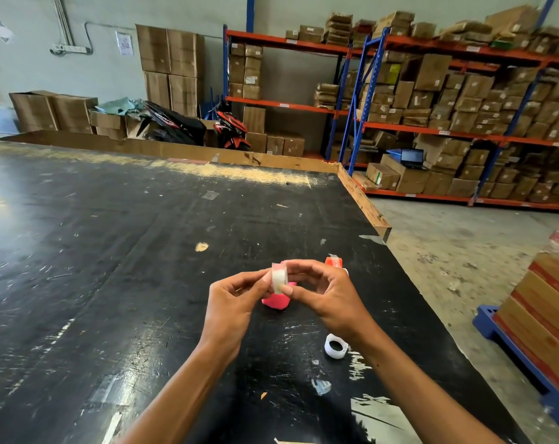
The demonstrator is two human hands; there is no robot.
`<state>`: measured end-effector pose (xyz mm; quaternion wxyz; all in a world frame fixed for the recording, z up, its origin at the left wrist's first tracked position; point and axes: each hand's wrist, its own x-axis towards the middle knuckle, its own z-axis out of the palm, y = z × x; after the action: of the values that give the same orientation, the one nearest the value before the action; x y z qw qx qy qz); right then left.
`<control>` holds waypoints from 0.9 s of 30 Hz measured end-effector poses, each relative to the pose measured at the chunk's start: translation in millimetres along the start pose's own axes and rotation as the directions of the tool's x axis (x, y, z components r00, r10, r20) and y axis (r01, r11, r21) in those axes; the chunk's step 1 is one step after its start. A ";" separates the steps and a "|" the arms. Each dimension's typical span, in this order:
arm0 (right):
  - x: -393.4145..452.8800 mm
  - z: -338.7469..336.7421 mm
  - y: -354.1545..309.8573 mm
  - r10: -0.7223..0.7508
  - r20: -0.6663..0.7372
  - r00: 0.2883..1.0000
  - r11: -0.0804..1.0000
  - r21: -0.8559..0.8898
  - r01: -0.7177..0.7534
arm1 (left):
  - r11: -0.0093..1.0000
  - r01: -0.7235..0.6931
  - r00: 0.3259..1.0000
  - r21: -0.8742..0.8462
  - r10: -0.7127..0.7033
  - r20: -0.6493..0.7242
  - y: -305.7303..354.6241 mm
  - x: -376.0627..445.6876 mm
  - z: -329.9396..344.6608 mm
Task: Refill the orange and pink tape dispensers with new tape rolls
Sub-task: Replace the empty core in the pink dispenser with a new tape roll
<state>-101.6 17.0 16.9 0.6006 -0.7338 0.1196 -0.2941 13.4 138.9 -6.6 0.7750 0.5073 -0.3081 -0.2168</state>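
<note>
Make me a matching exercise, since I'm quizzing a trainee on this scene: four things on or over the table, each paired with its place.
Things:
1. tape roll
2. pink dispenser
3. orange dispenser
4. white ring

Places:
A. lying on the table near the right forearm
B. pinched between both hands
C. on the table beyond the right hand
D. on the table under the hands

Pairs: 1-B, 2-D, 3-C, 4-A

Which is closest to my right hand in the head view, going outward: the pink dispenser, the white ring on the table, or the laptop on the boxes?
From the right hand:
1. Pink dispenser, just left of it, partly behind the hands.
2. White ring, on the table below the wrist.
3. Laptop, far back right, on boxes by the shelving.
</note>
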 end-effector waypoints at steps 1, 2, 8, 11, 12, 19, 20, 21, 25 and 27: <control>0.0 0.1 0.4 0.002 0.001 1.000 1.000 -0.002 -0.002 | 1.000 0.003 1.000 0.001 -0.003 -0.006 -1.0 0.2 0.1; 0.1 0.2 0.7 0.002 0.000 1.000 1.000 -0.005 -0.002 | 1.000 0.011 1.000 0.002 -0.011 -0.008 -1.5 0.2 0.5; 0.2 1.8 3.7 -0.045 -0.140 0.989 0.999 -0.014 0.044 | 0.999 0.040 0.999 -0.012 -0.040 0.007 -5.3 -4.8 7.1; 1.4 4.2 3.1 -0.082 -0.143 0.986 0.994 -0.077 0.071 | 0.999 0.036 0.999 -0.006 -0.036 0.010 -6.8 -7.1 11.2; 1.8 4.9 2.7 -0.092 -0.125 0.988 0.993 -0.092 0.081 | 0.999 0.035 0.999 -0.006 -0.035 0.009 -6.6 -7.2 12.0; 5.1 7.8 7.5 -0.142 -0.111 0.984 0.977 -0.174 0.122 | 0.999 0.035 0.999 0.003 -0.035 0.006 -8.0 -4.2 12.5; 5.7 7.6 9.1 -0.135 -0.110 0.985 0.979 -0.169 0.116 | 0.999 0.038 0.999 0.010 -0.038 0.013 -9.0 -4.4 12.5; 6.0 7.5 11.1 -0.129 -0.108 0.986 0.980 -0.163 0.111 | 0.999 0.039 0.999 0.013 -0.040 0.018 -10.0 -4.5 12.4; 6.1 8.1 16.4 -0.121 -0.109 0.987 0.980 -0.172 0.101 | 0.999 0.034 0.999 0.026 -0.034 0.002 -11.1 -5.0 13.8; 7.2 7.5 18.0 -0.106 -0.109 0.988 0.981 -0.175 0.086 | 0.999 0.026 1.000 0.043 -0.025 -0.017 -11.4 -2.2 15.3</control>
<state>-88.3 14.7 1.1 0.5128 -0.7688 0.1436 -0.3542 0.9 125.8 -13.1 0.7635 0.5296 -0.2999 -0.2160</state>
